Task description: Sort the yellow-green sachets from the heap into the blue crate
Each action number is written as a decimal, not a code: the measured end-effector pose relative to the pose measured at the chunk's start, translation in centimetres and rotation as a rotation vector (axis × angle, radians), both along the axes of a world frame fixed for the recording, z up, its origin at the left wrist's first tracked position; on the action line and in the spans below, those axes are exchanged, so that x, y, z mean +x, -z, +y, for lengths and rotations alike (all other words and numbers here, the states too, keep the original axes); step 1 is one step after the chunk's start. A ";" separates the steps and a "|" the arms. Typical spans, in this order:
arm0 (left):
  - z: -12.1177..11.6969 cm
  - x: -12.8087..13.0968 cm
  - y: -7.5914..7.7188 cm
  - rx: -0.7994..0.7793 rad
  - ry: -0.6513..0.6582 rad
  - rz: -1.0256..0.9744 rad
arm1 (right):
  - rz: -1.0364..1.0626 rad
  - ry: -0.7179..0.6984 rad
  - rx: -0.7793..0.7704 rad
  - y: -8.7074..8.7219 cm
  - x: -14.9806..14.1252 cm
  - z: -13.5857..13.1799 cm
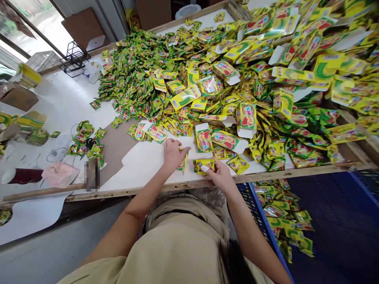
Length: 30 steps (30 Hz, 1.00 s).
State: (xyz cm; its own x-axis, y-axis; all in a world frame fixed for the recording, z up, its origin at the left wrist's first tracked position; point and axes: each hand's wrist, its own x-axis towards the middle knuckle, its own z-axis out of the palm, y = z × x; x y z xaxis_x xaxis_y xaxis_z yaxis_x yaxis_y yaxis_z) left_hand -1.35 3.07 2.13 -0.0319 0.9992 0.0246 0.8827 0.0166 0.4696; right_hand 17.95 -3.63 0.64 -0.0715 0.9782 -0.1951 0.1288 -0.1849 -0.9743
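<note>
At the table's front edge my left hand (174, 156) is closed around a small yellow and green carton (184, 161), partly hidden by the fingers. To its right, my right hand (220, 173) pinches a yellow candy packet (199, 165) between thumb and fingers, a short way off the carton. Another yellow packet (238, 165) lies on the table just right of that hand. Beyond the hands, open-flapped printed cartons (203, 138) rest against a big heap of green candy packets (139, 75) and yellow ones.
A blue crate (331, 221) with packets in it stands below the table at right. A wooden strip (177, 184) edges the table. Scissors (89, 143) lie on a small packet pile at left, near a pink paper (60, 174) and a black wire rack (74, 59).
</note>
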 end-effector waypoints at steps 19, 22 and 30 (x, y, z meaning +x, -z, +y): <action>-1.7 -3.8 -1.8 -0.109 0.491 -0.096 | 0.161 0.266 0.106 -1.6 0.2 0.5; -4.2 -1.6 -0.8 -0.088 0.417 -0.240 | 0.095 0.256 0.232 -2.9 -0.3 1.3; -5.6 0.1 0.5 -0.050 0.309 -0.202 | -0.687 -0.126 0.209 -3.8 0.1 2.7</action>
